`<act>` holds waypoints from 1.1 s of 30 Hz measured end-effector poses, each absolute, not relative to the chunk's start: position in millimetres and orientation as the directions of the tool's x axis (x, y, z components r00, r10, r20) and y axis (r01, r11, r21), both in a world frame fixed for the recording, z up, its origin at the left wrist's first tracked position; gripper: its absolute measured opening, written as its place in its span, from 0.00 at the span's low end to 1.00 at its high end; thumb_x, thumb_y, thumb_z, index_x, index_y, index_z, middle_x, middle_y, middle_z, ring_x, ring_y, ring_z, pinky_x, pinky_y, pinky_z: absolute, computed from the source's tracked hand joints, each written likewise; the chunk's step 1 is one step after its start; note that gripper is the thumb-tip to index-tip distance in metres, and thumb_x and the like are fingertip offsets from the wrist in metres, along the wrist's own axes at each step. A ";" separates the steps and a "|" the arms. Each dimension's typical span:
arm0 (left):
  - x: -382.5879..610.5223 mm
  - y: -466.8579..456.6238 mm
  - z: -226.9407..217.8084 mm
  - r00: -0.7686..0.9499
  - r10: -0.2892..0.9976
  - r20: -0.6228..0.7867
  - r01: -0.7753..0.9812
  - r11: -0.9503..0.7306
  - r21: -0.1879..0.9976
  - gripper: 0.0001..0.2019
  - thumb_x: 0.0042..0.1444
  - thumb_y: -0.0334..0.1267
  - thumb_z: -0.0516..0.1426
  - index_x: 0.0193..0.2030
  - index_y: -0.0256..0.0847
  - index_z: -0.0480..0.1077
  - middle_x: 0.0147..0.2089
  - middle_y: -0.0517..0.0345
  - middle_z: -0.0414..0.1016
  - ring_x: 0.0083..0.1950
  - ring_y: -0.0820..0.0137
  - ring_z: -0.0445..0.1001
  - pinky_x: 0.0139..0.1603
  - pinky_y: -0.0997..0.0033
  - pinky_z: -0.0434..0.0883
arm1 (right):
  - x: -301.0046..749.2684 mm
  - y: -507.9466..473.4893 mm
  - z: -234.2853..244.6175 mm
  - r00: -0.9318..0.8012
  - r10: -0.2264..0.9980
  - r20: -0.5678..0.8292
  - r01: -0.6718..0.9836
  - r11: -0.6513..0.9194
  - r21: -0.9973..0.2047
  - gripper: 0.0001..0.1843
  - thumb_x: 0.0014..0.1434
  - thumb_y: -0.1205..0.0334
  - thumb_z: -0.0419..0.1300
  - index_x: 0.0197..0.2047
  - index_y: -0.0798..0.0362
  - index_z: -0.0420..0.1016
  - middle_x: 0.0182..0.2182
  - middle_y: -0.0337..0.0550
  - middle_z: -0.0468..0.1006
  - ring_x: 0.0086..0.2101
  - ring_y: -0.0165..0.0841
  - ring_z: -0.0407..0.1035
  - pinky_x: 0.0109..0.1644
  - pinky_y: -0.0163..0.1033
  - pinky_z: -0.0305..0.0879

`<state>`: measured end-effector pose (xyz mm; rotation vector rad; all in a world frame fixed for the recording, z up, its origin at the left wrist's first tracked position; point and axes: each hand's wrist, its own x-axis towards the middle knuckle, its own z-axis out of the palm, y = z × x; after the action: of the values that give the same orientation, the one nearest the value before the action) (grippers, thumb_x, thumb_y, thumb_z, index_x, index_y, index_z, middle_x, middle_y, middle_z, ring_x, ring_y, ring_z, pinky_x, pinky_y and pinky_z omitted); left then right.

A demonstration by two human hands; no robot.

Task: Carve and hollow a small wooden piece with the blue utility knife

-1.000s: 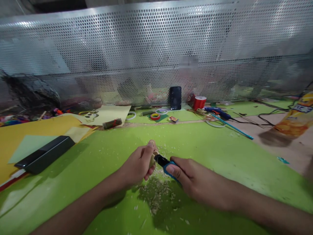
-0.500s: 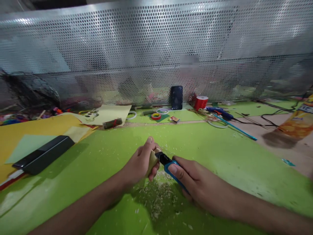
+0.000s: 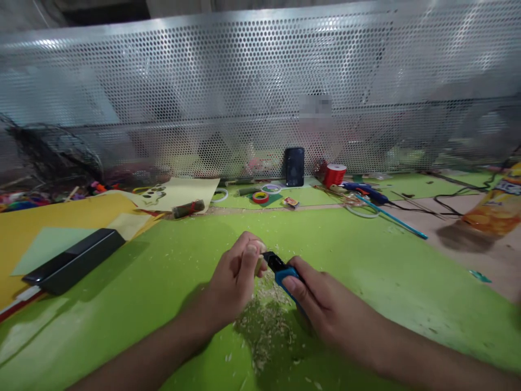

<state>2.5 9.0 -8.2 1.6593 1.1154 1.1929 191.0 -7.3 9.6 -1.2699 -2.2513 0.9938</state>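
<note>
My left hand [image 3: 236,277] is closed around a small pale piece [image 3: 259,263] that looks like wood; the fingers hide most of it. In my right hand [image 3: 321,304] is a blue and black utility knife [image 3: 285,276], the thumb lying along its handle. The blade end points left and meets the pale piece at the left fingertips. Below both hands, a heap of pale shavings [image 3: 266,331] lies on the green work surface [image 3: 163,304].
A black box-shaped device [image 3: 75,259] lies left on coloured paper. Along the back are a bundled dark roll [image 3: 188,208], tape rolls [image 3: 260,197], a phone [image 3: 294,166], a red spool [image 3: 334,176] and a blue glue gun [image 3: 366,192]. A perforated metal panel [image 3: 252,70] stands behind.
My left hand has turned, its thumb and fingers folding further over the pale piece, so less of it shows. The knife stays against it, with my right hand nearly in place.
</note>
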 end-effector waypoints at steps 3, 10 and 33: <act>1.9 3.8 -9.7 0.154 0.929 0.336 0.321 -0.369 0.873 0.22 0.67 0.57 0.40 0.40 0.41 0.62 0.29 0.61 0.66 0.30 0.72 0.65 0.28 0.74 0.62 | 190.8 -6.5 7.7 -0.520 0.853 -0.042 0.644 0.360 -0.675 0.15 0.70 0.49 0.37 0.43 0.50 0.57 0.22 0.35 0.65 0.20 0.30 0.56 0.24 0.38 0.45; 1.1 -4.1 -6.4 0.120 0.887 0.446 0.494 -0.443 0.748 0.23 0.67 0.58 0.39 0.38 0.41 0.62 0.25 0.62 0.64 0.25 0.71 0.65 0.26 0.72 0.61 | 191.9 -9.4 10.1 -0.588 0.809 -0.027 0.599 0.412 -0.687 0.17 0.70 0.46 0.37 0.41 0.49 0.55 0.21 0.33 0.62 0.19 0.28 0.53 0.24 0.37 0.46; 10.0 3.8 0.0 0.270 0.963 0.014 -0.038 -0.004 0.999 0.33 0.55 0.72 0.41 0.29 0.41 0.62 0.12 0.66 0.62 0.11 0.75 0.58 0.13 0.79 0.56 | 188.8 -20.1 17.7 -0.663 0.742 0.096 0.294 0.376 -0.879 0.17 0.71 0.49 0.41 0.44 0.51 0.64 0.28 0.37 0.66 0.25 0.27 0.58 0.29 0.33 0.59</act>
<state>10.0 3.8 0.0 1.3061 0.9751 1.0288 188.8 -20.1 17.7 -0.8919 -2.1580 1.2346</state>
